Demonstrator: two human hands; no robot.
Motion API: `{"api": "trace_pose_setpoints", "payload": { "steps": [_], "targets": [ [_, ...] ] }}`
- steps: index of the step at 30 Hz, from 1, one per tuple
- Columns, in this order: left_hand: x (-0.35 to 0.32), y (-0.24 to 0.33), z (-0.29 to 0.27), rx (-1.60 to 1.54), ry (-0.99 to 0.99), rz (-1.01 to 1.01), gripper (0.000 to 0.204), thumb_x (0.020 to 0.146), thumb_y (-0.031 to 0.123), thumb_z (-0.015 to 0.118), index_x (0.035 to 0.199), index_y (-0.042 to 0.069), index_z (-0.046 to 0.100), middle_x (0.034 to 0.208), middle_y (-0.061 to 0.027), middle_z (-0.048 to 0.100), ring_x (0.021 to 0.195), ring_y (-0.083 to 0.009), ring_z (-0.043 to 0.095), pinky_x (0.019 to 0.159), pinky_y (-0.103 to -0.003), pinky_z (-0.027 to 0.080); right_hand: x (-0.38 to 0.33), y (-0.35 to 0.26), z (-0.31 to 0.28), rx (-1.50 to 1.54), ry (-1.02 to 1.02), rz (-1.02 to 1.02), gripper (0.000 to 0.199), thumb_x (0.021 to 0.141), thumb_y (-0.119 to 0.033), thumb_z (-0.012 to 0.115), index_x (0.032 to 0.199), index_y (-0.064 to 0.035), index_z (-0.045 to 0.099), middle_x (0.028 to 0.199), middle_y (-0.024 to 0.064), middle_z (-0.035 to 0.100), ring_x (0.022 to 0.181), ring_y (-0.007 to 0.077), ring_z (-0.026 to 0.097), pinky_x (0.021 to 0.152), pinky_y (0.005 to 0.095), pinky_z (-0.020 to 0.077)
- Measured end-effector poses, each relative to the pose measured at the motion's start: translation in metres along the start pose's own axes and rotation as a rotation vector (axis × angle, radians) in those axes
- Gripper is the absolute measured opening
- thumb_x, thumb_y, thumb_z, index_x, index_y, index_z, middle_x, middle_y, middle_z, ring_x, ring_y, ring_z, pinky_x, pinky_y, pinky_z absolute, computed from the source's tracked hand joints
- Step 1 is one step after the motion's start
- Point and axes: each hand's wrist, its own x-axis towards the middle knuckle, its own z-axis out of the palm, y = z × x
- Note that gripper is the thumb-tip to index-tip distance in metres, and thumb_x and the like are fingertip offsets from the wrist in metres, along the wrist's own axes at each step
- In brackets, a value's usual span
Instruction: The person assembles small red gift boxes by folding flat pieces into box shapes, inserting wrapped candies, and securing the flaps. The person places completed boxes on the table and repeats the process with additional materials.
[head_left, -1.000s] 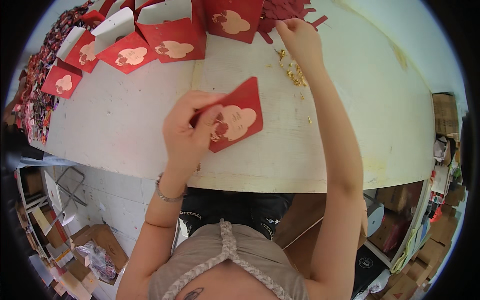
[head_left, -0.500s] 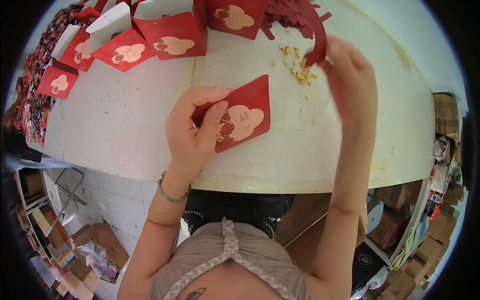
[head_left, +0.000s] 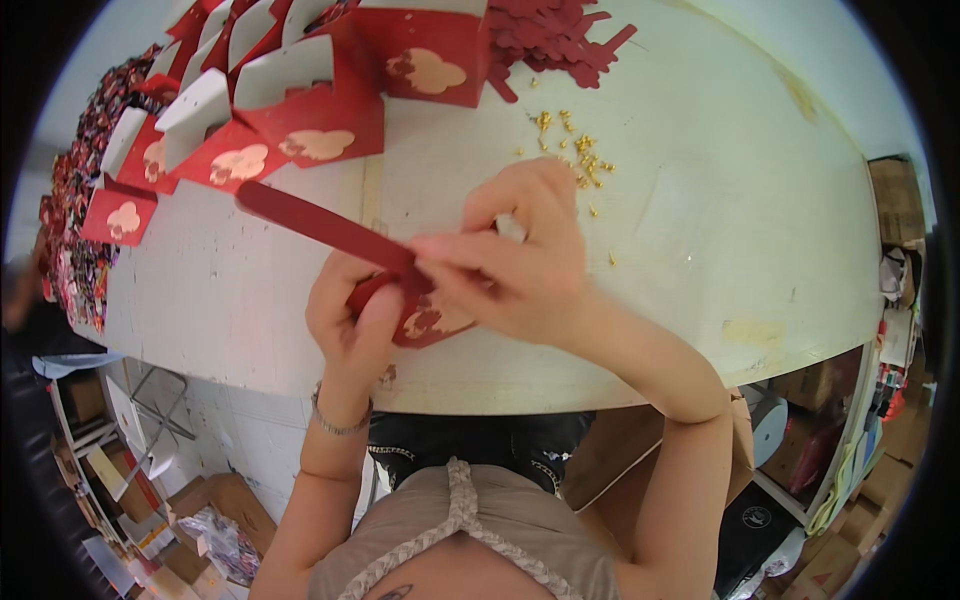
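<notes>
My left hand [head_left: 350, 310] is closed on a small red paper box [head_left: 425, 330] with a pale floral label, held over the near part of the table. In the fingers of my right hand [head_left: 530, 255] is a dark red paper strip [head_left: 315, 222] with a rounded end. The strip slants up and to the left across the front of the box. My right hand hides much of the box, and whether strip and box touch I cannot tell.
Several open red boxes [head_left: 320, 140] with white insides stand at the far left. Beside them lie a heap of dark red strips [head_left: 555, 40] and scattered small gold fasteners [head_left: 590, 160]. A pile of wrapped small items [head_left: 85, 190] covers the table's left end.
My right hand has brought the red strip from beside the heap down to the box. My left hand with the box has come slightly nearer and to the left.
</notes>
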Motion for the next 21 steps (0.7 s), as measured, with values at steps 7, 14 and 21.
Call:
{"api": "trace_pose_setpoints", "payload": {
  "steps": [7,14,21],
  "targets": [
    [0.004,0.0,0.001,0.037,-0.07,0.213,0.016,0.08,-0.009,0.057,0.093,-0.001,0.059,0.09,-0.016,0.063,0.08,-0.0213,0.062,0.068,-0.03,0.052,0.019,0.05,-0.005,0.341,-0.057,0.415,0.009,0.08,-0.005,0.063,0.089,-0.0049,0.065,0.084,0.0064,0.055,0.077,0.0224,0.055,0.069,0.0314,0.0437],
    [0.005,-0.004,0.001,0.011,-0.084,0.187,0.013,0.082,-0.007,0.057,0.093,0.0,0.059,0.089,-0.016,0.063,0.078,-0.0222,0.062,0.07,-0.031,0.053,0.043,0.211,0.009,-0.38,-0.479,0.102,0.019,0.083,-0.007,0.06,0.1,-0.0092,0.068,0.094,0.0037,0.062,0.085,0.0228,0.06,0.072,0.0343,0.05],
    [0.006,-0.001,0.001,0.088,-0.09,0.209,0.017,0.077,-0.01,0.059,0.091,0.0,0.06,0.087,-0.0144,0.064,0.075,-0.0215,0.06,0.067,-0.03,0.05,0.048,0.202,-0.006,-0.558,-0.653,0.12,0.014,0.08,-0.012,0.065,0.093,-0.0135,0.071,0.083,0.0023,0.061,0.085,0.0218,0.06,0.069,0.0354,0.0499]
  ]
}}
